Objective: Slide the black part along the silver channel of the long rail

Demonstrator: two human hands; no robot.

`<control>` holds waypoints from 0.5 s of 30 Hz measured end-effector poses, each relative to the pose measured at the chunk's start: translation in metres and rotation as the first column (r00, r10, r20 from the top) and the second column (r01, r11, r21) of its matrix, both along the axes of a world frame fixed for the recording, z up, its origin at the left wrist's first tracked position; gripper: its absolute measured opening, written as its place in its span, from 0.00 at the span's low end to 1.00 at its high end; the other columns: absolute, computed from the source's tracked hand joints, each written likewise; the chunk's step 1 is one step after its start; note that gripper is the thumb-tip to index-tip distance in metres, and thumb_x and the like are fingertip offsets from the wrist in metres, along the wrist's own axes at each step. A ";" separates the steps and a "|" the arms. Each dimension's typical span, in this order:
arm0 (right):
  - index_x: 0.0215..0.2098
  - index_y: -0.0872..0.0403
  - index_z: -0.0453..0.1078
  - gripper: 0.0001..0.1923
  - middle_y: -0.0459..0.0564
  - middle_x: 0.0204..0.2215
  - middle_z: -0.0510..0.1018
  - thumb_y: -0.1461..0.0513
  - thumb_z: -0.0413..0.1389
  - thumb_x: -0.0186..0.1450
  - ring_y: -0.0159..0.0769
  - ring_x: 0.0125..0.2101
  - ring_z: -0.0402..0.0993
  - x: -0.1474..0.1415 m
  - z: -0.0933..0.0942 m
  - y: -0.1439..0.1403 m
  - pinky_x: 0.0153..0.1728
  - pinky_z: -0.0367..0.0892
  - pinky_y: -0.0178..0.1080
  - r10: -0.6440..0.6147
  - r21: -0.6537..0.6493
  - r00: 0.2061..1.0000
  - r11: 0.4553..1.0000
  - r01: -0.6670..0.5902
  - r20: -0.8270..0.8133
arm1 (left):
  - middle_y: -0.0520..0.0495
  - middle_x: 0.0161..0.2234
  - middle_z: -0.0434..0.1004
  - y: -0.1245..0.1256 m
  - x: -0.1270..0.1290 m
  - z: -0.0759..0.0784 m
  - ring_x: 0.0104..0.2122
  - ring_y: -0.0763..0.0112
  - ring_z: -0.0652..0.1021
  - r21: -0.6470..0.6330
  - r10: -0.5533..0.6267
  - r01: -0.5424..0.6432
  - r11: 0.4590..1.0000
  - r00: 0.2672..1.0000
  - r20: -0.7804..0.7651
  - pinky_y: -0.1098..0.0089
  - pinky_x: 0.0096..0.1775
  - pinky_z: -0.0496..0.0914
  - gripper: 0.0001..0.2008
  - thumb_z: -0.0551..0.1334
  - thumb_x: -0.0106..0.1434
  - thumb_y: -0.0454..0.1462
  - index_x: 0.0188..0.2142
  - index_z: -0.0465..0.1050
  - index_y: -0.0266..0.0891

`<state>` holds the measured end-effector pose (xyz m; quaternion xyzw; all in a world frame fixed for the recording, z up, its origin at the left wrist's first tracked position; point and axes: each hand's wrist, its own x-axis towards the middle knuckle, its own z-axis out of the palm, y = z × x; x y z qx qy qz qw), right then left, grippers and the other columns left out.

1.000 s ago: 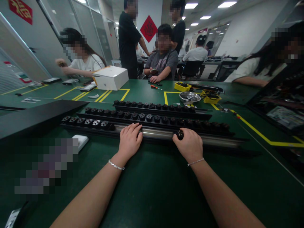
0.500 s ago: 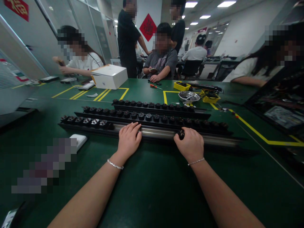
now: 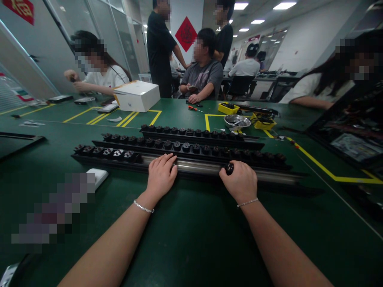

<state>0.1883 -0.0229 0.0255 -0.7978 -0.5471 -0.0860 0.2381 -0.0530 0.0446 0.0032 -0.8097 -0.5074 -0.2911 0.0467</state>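
Observation:
Nearest me on the green table lies a long black channel (image 3: pixel 200 168) with a shiny metal inside. Several black plug-like pieces (image 3: pixel 108 152) sit in a row at its left end. My left hand (image 3: pixel 161 171) lies across the channel's middle, fingers stretched out over it and thumb apart. Farther right, my right hand (image 3: pixel 241 179) is closed around a small round black piece (image 3: pixel 229 168) at the channel; the palm hides part of it. Whether that piece touches the metal I cannot tell. Behind run a second black channel (image 3: pixel 191 148) and a third (image 3: pixel 203 135), both lined with similar round pieces.
A white box (image 3: pixel 142 96) stands at the back left. Back right are a metal bowl (image 3: pixel 237 122), a yellow bin (image 3: pixel 228 108) and another yellow bin (image 3: pixel 265 124). A white object (image 3: pixel 98 178) lies left, partly blurred. Other people sit and stand around the table.
My hands have hardly moved on the channel; the view has shifted slightly. The seated person across the table has turned their head to the side.

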 end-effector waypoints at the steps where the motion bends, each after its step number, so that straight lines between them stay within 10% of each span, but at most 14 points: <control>1: 0.38 0.57 0.69 0.16 0.56 0.36 0.76 0.56 0.49 0.58 0.45 0.42 0.68 0.000 0.000 0.000 0.45 0.59 0.46 0.001 0.003 1.000 1.000 -0.001 0.001 | 0.47 0.54 0.71 0.000 0.000 0.000 0.56 0.59 0.68 -0.001 0.002 -0.002 1.000 1.000 -0.003 0.56 0.56 0.58 0.18 0.51 0.65 0.40 0.53 0.69 0.45; 15: 0.40 0.58 0.70 0.17 0.57 0.38 0.77 0.57 0.48 0.58 0.44 0.43 0.69 0.001 0.000 0.000 0.44 0.59 0.43 0.003 -0.004 1.000 1.000 -0.003 0.017 | 0.47 0.54 0.71 0.000 0.000 0.000 0.55 0.60 0.68 0.008 0.003 -0.003 1.000 1.000 -0.001 0.56 0.56 0.58 0.18 0.51 0.66 0.39 0.52 0.69 0.43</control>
